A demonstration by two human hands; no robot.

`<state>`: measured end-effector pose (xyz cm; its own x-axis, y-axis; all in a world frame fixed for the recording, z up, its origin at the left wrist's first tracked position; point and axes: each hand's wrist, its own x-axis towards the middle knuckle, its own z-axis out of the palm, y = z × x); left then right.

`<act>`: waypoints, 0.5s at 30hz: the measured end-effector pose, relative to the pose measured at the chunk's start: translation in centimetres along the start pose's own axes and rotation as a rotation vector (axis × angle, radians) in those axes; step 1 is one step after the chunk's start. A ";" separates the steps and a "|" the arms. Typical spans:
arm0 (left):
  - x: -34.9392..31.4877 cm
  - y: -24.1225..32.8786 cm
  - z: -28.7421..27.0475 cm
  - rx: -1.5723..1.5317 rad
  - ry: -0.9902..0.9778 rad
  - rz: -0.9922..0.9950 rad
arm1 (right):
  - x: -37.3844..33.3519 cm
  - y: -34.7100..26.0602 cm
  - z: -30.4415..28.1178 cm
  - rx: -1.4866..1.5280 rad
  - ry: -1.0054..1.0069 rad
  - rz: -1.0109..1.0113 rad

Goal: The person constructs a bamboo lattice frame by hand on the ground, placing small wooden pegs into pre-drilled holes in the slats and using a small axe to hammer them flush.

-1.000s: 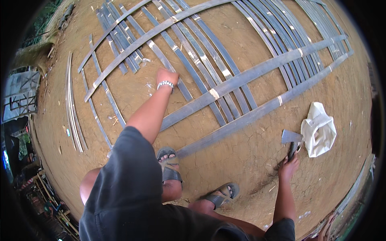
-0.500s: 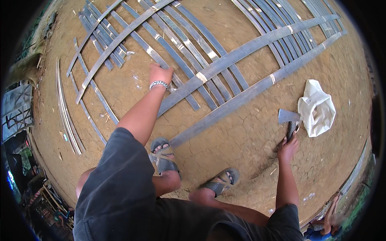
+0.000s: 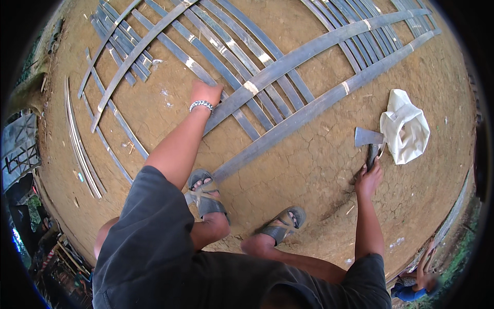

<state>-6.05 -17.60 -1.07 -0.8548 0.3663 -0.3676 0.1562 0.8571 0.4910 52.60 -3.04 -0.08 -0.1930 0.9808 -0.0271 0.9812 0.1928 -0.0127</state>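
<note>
My left hand (image 3: 207, 93) is closed around a dark bamboo slat (image 3: 191, 63), just beyond where it meets a long crosswise bamboo strip (image 3: 303, 55). The slat's near end reaches a second long strip (image 3: 293, 124) closer to me. Several more slats (image 3: 248, 66) lie across these strips in a lattice on the ground. In my right hand (image 3: 368, 179) is a hatchet, gripped by its dark handle (image 3: 372, 154). Its flat metal blade (image 3: 367, 136) points left, beside a crumpled white sack (image 3: 406, 129). The fingers under my left hand are partly hidden.
More slats lie in groups at the far left (image 3: 121, 46) and far right (image 3: 355, 36). Thin pale strips (image 3: 80, 139) rest on the cracked earth (image 3: 319, 170) at left. My sandalled feet (image 3: 208, 198) stand near the lattice. Another person (image 3: 414, 286) is at the lower right edge.
The slat in my left hand has slid toward me, its end now at the nearer long strip. My right hand keeps its hold on the hatchet. The view has shifted slightly.
</note>
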 end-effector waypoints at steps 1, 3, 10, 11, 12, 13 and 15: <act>0.4 -0.2 0.2 0.050 0.036 0.024 | 0.1 0.0 0.0 0.009 -0.002 -0.003; 0.8 -0.7 0.6 0.061 0.045 0.030 | 0.1 0.2 0.2 0.016 0.019 -0.023; 0.3 -0.1 0.8 0.082 0.069 0.027 | 0.2 0.2 -0.2 0.034 0.004 -0.053; 0.2 0.2 0.7 0.067 0.026 -0.007 | 0.3 0.5 -0.1 0.030 0.008 -0.068; 0.1 0.5 0.5 0.053 -0.017 -0.041 | 0.3 0.8 -0.1 0.027 0.012 -0.084; -0.1 0.8 0.2 0.040 -0.058 -0.077 | 0.3 0.8 0.0 0.026 0.014 -0.101; -1.4 1.3 0.4 0.100 0.024 0.029 | 0.4 0.8 -0.1 0.027 -0.007 -0.102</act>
<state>-4.49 -16.83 -0.21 -0.8608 0.3836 -0.3344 0.2287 0.8787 0.4190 53.27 -2.47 0.01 -0.2922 0.9559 -0.0311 0.9558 0.2908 -0.0428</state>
